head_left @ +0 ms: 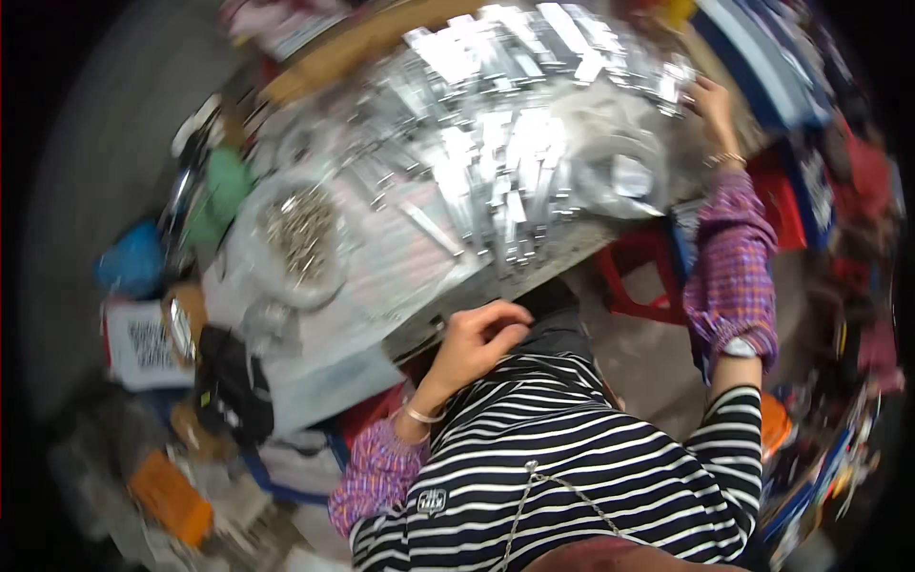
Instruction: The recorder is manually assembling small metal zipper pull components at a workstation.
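Shiny flat metal strips (519, 143) lie in dense rows across the table. At their far right end, my right hand (710, 103) is stretched out, its fingertips at a bundle of glinting metal pieces (675, 84). Blur hides whether it grips any of them. My left hand (477, 345) rests in front of my waist, just off the table's near edge, with its fingers curled in and nothing visible in them. A lone metal strip (431, 230) lies apart from the rows. Left of it stands a plastic-lined round container (329, 276) full of small metal parts.
Clear plastic bags (610, 143) and a roll of tape (631, 177) lie on the table's right. A red stool (640, 276) stands under that edge. Left of the table are a black bag (232, 386), a printed code sheet (143, 345) and a green cloth (221, 195).
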The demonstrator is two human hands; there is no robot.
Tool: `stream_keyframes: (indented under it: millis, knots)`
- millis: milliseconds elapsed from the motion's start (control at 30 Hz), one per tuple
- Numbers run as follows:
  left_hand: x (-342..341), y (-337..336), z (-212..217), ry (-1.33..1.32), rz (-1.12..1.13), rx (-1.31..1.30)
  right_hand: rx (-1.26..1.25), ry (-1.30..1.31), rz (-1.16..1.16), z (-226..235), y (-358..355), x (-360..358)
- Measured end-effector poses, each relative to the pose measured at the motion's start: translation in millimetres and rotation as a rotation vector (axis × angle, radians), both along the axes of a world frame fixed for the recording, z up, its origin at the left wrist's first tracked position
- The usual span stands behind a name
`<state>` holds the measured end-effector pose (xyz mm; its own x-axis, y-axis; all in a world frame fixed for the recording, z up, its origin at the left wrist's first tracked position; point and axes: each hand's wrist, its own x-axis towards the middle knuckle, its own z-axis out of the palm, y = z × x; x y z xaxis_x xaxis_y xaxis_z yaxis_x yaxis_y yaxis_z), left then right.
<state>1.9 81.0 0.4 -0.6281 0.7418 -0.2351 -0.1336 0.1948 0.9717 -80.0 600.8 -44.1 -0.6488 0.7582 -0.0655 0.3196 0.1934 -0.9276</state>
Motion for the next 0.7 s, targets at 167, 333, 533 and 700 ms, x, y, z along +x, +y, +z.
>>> stream_keyframes:
  millis: [167, 333, 533, 700]
  knots:
    - [-3.1, 17.3, -4.6, 0.067, -0.141, 0.096, 0.248, -0.216, -0.066, -30.8, 76.7, 16.9]
    - [5.5, 24.8, -0.7, 0.13, -0.215, 0.183, 0.551, -0.508, -0.021, -27.3, 36.3, -3.6]
    - [12.1, 84.2, 17.8, 0.313, -0.399, 0.438, 0.874, -0.367, -0.215, -11.0, 55.1, 1.9]
    - [33.9, 130.1, 38.6, 0.474, -0.211, 0.52, 0.875, -0.233, -0.2, 23.8, -15.7, -27.4]
